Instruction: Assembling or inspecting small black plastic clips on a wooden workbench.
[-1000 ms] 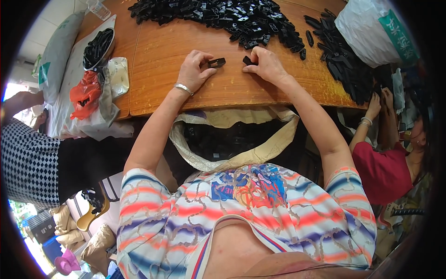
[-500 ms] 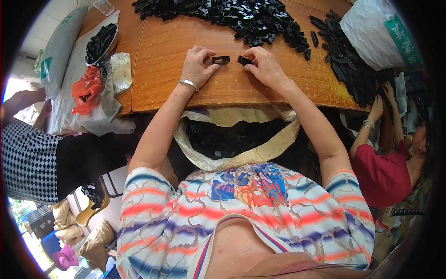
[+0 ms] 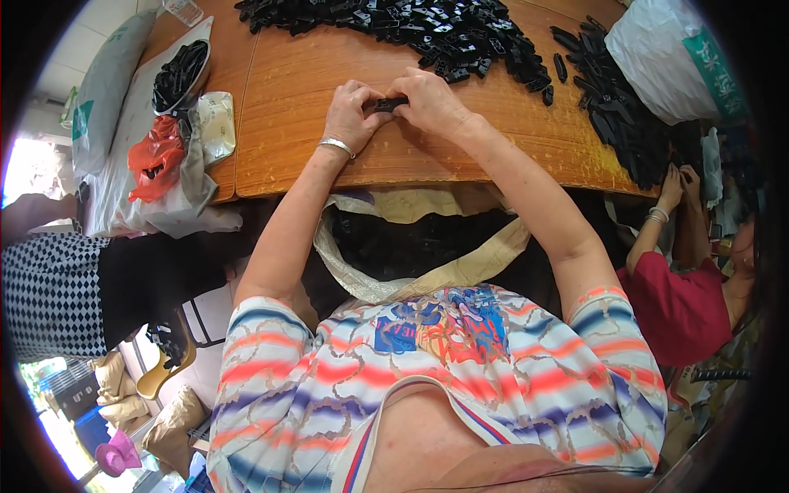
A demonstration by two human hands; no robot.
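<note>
Above the wooden table (image 3: 304, 135), my two hands meet over small black plastic parts. My left hand (image 3: 352, 115) is closed, pinching a black plastic frame (image 3: 386, 104) between thumb and fingers. My right hand (image 3: 429, 100) is closed at the right end of that frame, its fingers pressed against it. The smaller black piece in my right hand is mostly hidden by the fingers. Beyond my hands lies a large pile of similar black plastic parts (image 3: 394, 25).
An open woven sack (image 3: 362, 283) with black parts inside hangs between my lap and the table edge. Long black pieces (image 3: 616, 131) lie at right by a white bag (image 3: 657, 62). A red bag (image 3: 156, 160) is at left. Co-workers are on both sides.
My right hand has moved left, bringing its small black piece against the frame in my left hand. My left hand has stayed nearly in place.
</note>
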